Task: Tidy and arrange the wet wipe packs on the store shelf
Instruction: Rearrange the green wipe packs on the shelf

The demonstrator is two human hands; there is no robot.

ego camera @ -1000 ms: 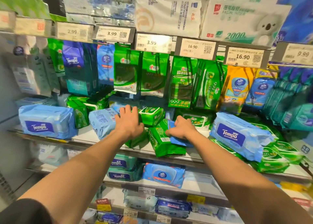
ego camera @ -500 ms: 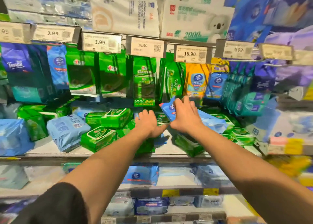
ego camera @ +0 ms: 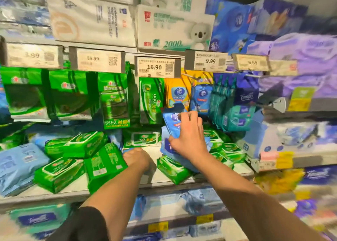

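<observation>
2 hands work mid-frame: right hand (ego camera: 187, 137) pinches a blue pack (ego camera: 172, 123); left hand (ego camera: 137, 158), grip unclear, touches a green pack (ego camera: 104, 165).

Store aisle, shelving unit fills the view. Upper shelf (ego camera: 102, 48) edge carries a row of price tags (ego camera: 154, 67); readable ones show 16.90 and 9.99, others blurred. Above it, stacked white tissue bales (ego camera: 91, 20), one with a koala print (ego camera: 175, 31). Right side: blue and purple bulk packs (ego camera: 300, 55), heavily blurred. Pale middle shelf board (ego camera: 160, 175). Lower shelves (ego camera: 182, 220) bear yellow labels (ego camera: 204, 219). Lighting bright, even, from overhead; floor and walls not visible.
</observation>
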